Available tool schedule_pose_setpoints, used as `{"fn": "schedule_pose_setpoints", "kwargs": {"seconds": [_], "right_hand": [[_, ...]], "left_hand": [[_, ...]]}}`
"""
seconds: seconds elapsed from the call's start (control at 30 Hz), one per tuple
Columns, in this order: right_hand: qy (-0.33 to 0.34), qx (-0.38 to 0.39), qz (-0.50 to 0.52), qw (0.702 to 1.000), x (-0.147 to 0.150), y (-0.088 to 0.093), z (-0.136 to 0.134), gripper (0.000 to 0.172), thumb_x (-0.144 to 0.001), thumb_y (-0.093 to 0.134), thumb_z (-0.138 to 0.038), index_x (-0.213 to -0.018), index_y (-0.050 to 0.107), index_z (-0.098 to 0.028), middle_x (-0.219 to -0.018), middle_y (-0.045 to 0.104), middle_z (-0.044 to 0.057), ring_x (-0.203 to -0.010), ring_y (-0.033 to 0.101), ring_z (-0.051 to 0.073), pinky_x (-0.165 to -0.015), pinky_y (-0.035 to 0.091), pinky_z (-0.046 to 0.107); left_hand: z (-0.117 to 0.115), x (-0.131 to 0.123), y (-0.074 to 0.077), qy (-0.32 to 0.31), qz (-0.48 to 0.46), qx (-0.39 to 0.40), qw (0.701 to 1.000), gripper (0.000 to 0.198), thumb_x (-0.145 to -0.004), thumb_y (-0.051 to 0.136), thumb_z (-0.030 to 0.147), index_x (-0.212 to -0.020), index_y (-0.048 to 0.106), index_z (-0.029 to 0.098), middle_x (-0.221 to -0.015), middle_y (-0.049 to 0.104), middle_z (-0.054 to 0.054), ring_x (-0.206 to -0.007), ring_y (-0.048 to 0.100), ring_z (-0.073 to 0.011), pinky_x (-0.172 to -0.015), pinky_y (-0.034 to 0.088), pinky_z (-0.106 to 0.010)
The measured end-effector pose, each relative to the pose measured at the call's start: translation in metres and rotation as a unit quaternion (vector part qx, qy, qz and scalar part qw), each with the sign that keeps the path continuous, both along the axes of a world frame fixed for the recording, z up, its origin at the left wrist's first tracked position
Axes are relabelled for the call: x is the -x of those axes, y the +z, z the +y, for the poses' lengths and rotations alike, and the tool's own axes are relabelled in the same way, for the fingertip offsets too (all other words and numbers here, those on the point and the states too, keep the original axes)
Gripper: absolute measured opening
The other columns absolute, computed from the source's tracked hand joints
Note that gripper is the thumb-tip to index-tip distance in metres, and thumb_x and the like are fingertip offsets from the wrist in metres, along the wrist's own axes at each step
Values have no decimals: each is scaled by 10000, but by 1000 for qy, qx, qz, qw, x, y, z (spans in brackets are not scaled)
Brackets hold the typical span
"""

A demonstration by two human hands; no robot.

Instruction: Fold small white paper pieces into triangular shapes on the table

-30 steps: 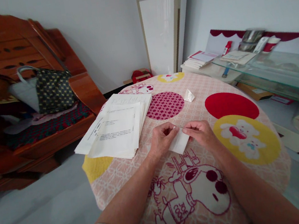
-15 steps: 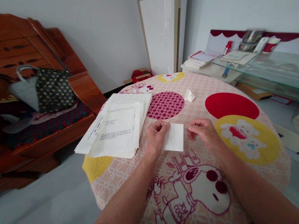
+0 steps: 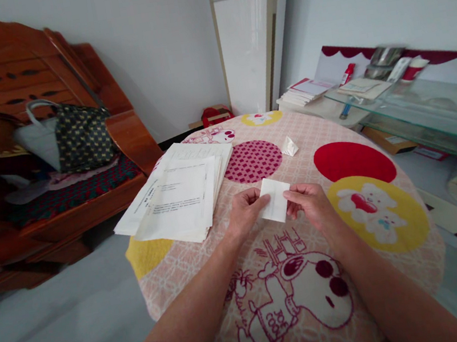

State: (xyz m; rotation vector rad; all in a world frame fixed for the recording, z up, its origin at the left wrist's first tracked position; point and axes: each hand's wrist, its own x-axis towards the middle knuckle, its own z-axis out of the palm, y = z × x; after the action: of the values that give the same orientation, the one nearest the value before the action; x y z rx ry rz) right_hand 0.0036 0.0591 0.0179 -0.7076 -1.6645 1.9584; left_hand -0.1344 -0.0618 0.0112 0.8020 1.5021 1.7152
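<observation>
White paper square (image 3: 275,201) lies between the two hands, over the cloth-covered round table (image 3: 171,278), in from its near edge; whether its underside meets the cloth I cannot tell. The left hand (image 3: 243,210) pinches its left side, thumb laid on the upper face and fingers curled behind. The right hand (image 3: 310,203) has thumb and forefinger drawn together at the opposite side, seemingly nipping just the margin, the other fingers bent inward. How many layers the paper has cannot be made out.

The step in hand, as I judge it, is steadying the piece and lining up its edges. A next move on it calls for one hand to anchor while the other works an edge, lightly enough that the paper does not buckle or slip.

Toward the far edge, right of the middle, stands a small peaked white shape (image 3: 289,147), apart from both hands. By the left edge lies a stack of printed sheets (image 3: 177,202), its outer corner reaching past that edge.
</observation>
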Motion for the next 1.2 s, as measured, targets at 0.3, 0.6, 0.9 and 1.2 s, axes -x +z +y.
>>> {"fn": "schedule_pose_setpoints", "kwargs": {"seconds": [0.3,0.6,0.9,1.2], "right_hand": [[-8,0,14,1000,-1,3,2,252,-669,812,-379,-681,689,-159,-511,659,17,-415,559,116,-387,397,209],[-17,-16,30,999,-3,1,4,207,-638,837,-331,-734,748,-170,-711,748,44,-633,674,165,-633,558,288],[35,-37,18,999,0,4,1,355,-740,772,-512,-641,677,-184,-666,668,22,-639,676,186,-595,563,287],[20,-107,0,994,-2,0,2,364,-839,674,-517,-693,686,-184,-657,674,31,-606,644,174,-559,546,273]], "left_hand": [[-4,4,3,-9,130,18,991,246,-811,678,361,-730,638,133,-631,552,19,-554,458,-85,-527,324,-216],[-3,10,1,67,270,24,960,204,-794,589,99,-928,729,160,-875,722,-22,-757,626,-138,-692,475,-237],[-5,9,4,81,332,34,939,207,-810,578,51,-887,727,171,-880,739,-22,-787,663,-139,-725,509,-234],[-7,8,5,67,336,64,937,216,-807,577,76,-915,735,178,-892,741,-23,-776,651,-143,-702,496,-244]]}}
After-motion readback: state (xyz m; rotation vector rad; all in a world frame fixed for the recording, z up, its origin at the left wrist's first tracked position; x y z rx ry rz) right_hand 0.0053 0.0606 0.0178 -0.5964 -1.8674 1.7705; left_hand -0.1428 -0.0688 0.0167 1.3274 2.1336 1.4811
